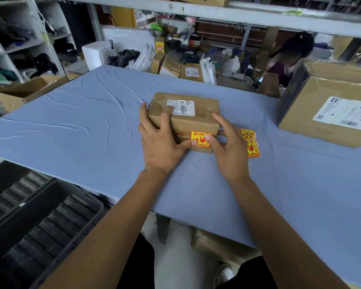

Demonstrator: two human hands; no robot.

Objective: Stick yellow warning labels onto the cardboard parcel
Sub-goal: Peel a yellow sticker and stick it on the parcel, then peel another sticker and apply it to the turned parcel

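Observation:
A small cardboard parcel point(193, 124) with a white shipping label on top sits mid-table. A yellow and red warning label point(198, 136) is on its near side face. My left hand point(161, 140) grips the parcel's left end, fingers on top and thumb along the front face. My right hand point(227, 147) holds the right end, its thumb pressed on the warning label. A small stack of loose yellow warning labels point(251, 144) lies on the table just right of my right hand, partly hidden by it.
The table is covered by a wrinkled blue sheet point(81, 122). A large cardboard box point(329, 105) stands at the right. Another person point(288, 61) sits behind the table among parcels and bags. A black crate point(40, 226) sits lower left, shelving at the left.

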